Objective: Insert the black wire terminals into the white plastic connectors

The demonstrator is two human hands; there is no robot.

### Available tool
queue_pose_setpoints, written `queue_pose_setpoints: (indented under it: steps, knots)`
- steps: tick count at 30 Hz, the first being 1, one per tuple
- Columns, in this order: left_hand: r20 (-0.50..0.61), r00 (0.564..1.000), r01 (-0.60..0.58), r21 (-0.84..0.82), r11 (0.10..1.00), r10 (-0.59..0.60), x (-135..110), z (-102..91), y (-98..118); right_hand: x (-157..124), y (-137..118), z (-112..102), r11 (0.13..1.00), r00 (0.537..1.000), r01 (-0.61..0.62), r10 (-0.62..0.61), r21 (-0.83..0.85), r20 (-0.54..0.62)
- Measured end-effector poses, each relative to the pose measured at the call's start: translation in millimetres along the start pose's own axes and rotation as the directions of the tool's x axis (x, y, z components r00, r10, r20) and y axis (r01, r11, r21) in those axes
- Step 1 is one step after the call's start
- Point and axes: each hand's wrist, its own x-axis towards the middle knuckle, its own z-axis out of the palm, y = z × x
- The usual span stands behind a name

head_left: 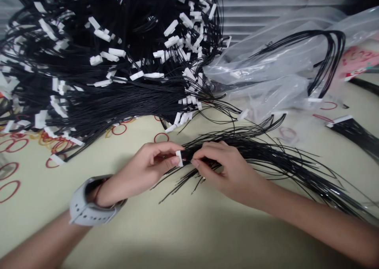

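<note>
My left hand (154, 162) is closed on a small white connector (179, 158), pinching it between thumb and fingers. Black wires run out of the connector's right side. Just to the right, my right hand (226, 168) has thumb and forefinger pressed together at a black wire close to the connector; the wire's tip is too small to make out. Under and behind the right hand lies a loose bundle of black wires (278, 158), with thin metal ends showing below the hand.
A large heap of black cables (127, 99) with white connectors fills the back left. Clear plastic bags (266, 68) lie at the back right, with looped wires on them. Red rubber bands (161, 137) are scattered on the pale table (148, 229). Another wire bundle (355, 131) sits at the right.
</note>
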Motion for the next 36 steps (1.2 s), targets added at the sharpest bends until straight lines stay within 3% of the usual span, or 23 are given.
queue_pose_setpoints:
  steps: [7,13,19,23,28,36]
  knots:
    - [0.014,1.0,-0.023,0.028,0.999,0.023,0,3.6,-1,-2,-3,0,0.993,0.995,-0.103,0.102,0.057,0.018]
    - [0.004,1.0,-0.015,0.054,0.998,0.014,1,6.2,-2,0,-3,1,0.993,0.992,-0.115,0.114,0.017,0.062]
    - [-0.032,0.99,-0.125,0.271,0.954,0.139,-2,8.5,0,1,-3,-2,0.993,0.981,-0.109,0.114,-0.036,0.155]
    - [-0.046,0.993,-0.09,0.275,0.957,0.106,-5,12.0,1,1,-2,0,0.994,0.984,-0.112,0.11,0.005,0.142]
    - [-0.039,0.985,-0.143,0.381,0.914,0.17,-9,13.6,2,1,-2,4,0.994,0.985,-0.108,0.106,0.006,0.139]
    - [-0.037,0.999,-0.02,0.285,0.958,0.032,-4,10.8,3,-3,0,4,0.996,0.989,-0.081,0.076,0.036,0.125]
